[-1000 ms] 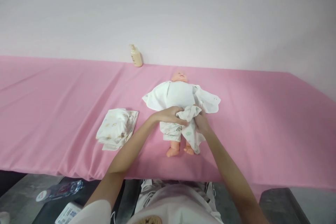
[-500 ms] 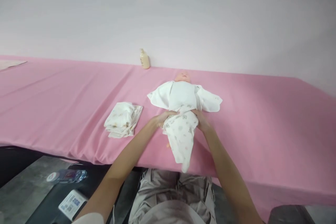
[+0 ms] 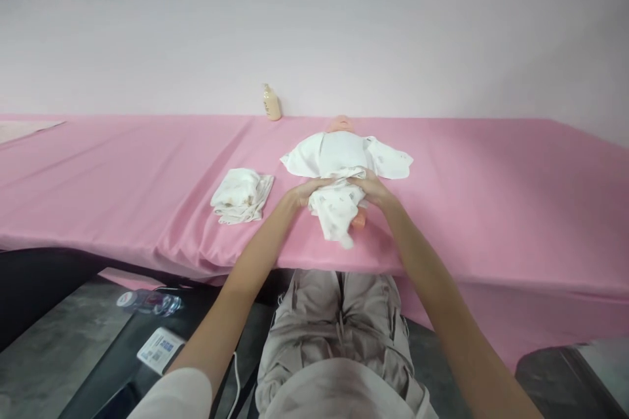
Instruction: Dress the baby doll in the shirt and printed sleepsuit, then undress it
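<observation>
Both hands grip a printed white cloth over a doll's legs

Nearest, left of the person's lap, a clear plastic bottle with a white cap point(image 3: 152, 302) lies on its side on a black seat point(image 3: 113, 366); a white printed card point(image 3: 160, 349) rests just in front of it; both are probably down there so that they stay out of the working area. On the pink-draped tabletop point(image 3: 491, 209), the doll is laid near the front edge, feet toward the person, presumably so that both arms reach its lower body equally; one orange-pink doll's foot point(image 3: 360, 217) shows beside a bunched white cotton cloth with a small print point(image 3: 337, 209).

The left hand point(image 3: 313, 190) holds the cloth's left side and the right hand point(image 3: 372, 188) its upper right; the fingers of each look clamped on the fabric, though some tips are hidden in the folds; the two-sided grip seems meant to spread the upper edge; the cloth lies between the hands, its loose end trailing from the fingers toward the person.

Apart to the left sits a folded stack of white printed cloths point(image 3: 240, 195), likely within easy reach by choice; just beyond the fingers spreads the doll's white long-sleeved top point(image 3: 341, 154), sleeves out flat; past it is the doll's bare head point(image 3: 341, 123); farthest, a cream pump bottle point(image 3: 272, 103) stands by the pale wall point(image 3: 314, 46).
</observation>
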### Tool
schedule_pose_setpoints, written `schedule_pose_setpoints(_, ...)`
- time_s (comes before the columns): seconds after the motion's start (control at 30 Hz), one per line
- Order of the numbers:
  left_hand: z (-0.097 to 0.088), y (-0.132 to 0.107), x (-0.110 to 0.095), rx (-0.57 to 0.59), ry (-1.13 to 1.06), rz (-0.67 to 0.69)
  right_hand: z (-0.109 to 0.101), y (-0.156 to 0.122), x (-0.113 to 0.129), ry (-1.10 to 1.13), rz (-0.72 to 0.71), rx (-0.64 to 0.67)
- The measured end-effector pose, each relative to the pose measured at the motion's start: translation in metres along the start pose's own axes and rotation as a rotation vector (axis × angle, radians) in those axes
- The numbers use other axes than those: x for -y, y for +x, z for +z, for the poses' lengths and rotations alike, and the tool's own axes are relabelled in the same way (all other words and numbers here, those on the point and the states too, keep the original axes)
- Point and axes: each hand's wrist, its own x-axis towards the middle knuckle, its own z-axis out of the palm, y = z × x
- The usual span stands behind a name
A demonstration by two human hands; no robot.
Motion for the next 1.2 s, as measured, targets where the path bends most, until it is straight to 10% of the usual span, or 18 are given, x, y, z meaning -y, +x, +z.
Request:
schedule_pose_setpoints(0.13,-0.002,-0.007,-0.002,0.017,0.103,0.069,0.002,-0.001,0.004,-0.098,-0.001,-0.006)
schedule_pose_setpoints(0.37,0.0,0.001,0.001,0.043,-0.029,0.36,0.002,-0.014,0.016,-0.153,0.021,0.359)
schedule_pose_setpoints(0.67,-0.006,0.017,0.007,-0.107,-0.055,0.268,0.003,-0.005,0.01,-0.01,0.101,0.103)
schedule_pose_setpoints(0.8,-0.005,0.021,0.009,-0.174,-0.092,0.281,0.002,-0.01,0.016,-0.097,0.13,0.284)
schedule_pose_setpoints(1.2,-0.009,0.01,0.009,0.069,-0.072,0.341,0.003,-0.011,0.021,-0.057,0.147,0.055)
